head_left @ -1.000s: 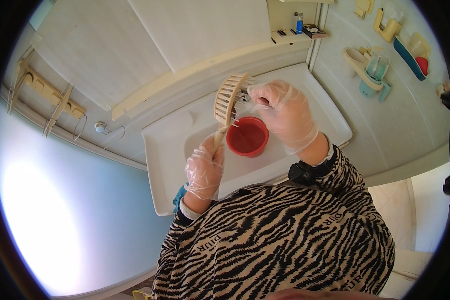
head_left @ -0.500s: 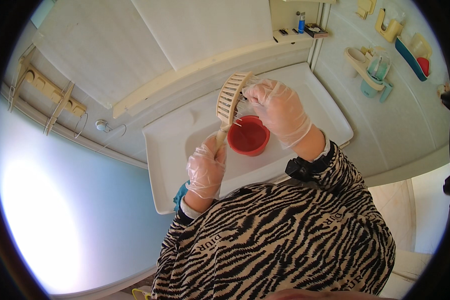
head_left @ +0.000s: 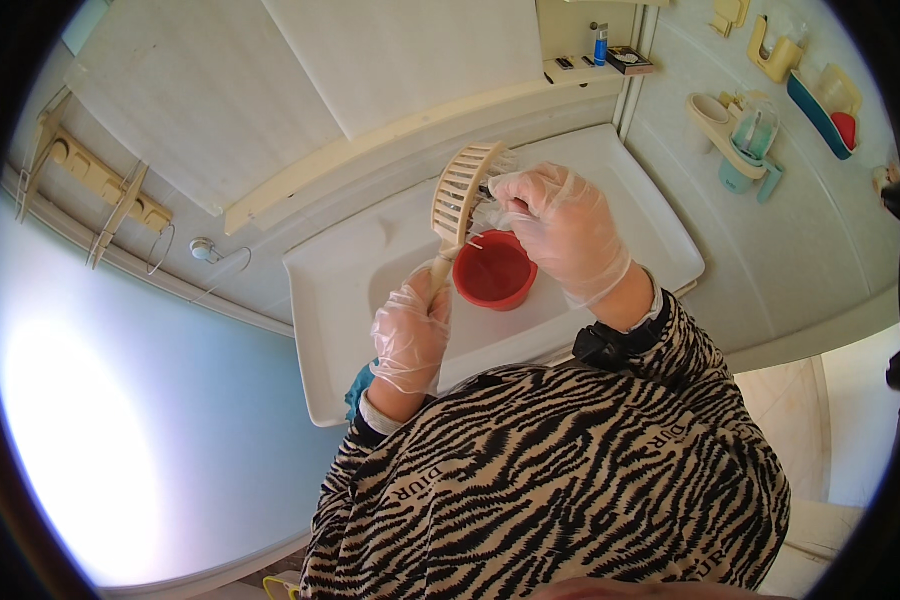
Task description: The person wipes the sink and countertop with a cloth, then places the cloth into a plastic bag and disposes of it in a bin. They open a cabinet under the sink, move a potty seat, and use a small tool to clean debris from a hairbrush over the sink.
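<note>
A cream vented hairbrush (head_left: 457, 193) is held up over the sink, head toward the far side and bristles facing right. My left hand (head_left: 411, 335), in a clear plastic glove, is wrapped round its handle. Gloved likewise, my right hand (head_left: 562, 225) is closed in a pinch beside the bristles. A small dark tip shows between its fingers and the brush; what it belongs to I cannot make out. Below the brush, a red plastic bowl (head_left: 494, 272) sits in the white sink (head_left: 335, 300); its contents are hard to tell.
White cabinet doors (head_left: 410, 60) hang beyond the sink. On a ledge at the far right stand a blue tube (head_left: 601, 46) and a dark box (head_left: 630, 61). Wall holders on the right carry cups (head_left: 738, 176) and a teal tray (head_left: 820, 115). A hook rack (head_left: 95, 180) is at left.
My right hand has shifted slightly, down and away from the brush's tip, staying pinched beside the bristles. The left hand and the brush hold nearly the same place.
</note>
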`<move>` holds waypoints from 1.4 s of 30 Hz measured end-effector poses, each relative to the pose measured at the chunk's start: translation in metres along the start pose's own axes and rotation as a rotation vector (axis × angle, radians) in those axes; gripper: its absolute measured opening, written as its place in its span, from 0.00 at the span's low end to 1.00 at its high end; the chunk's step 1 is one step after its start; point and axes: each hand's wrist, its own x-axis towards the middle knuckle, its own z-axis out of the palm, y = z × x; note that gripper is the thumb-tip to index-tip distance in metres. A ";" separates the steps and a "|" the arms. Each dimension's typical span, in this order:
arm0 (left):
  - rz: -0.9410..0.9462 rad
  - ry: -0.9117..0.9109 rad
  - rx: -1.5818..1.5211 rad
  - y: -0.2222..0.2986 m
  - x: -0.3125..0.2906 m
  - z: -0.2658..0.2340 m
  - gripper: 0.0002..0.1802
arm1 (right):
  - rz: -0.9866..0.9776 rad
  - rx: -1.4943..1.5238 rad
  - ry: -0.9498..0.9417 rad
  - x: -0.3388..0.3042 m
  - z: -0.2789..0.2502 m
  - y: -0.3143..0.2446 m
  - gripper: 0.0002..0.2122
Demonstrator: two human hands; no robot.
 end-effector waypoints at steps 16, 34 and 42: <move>-0.015 0.018 -0.009 -0.004 -0.001 0.000 0.16 | 0.042 -0.030 -0.119 -0.008 -0.002 0.005 0.06; 0.001 -0.007 -0.031 0.002 -0.003 0.002 0.16 | 0.039 -0.026 -0.014 -0.015 0.012 0.001 0.08; 0.020 -0.019 0.009 0.002 -0.004 0.003 0.15 | 0.044 -0.029 -0.109 -0.018 0.012 0.006 0.07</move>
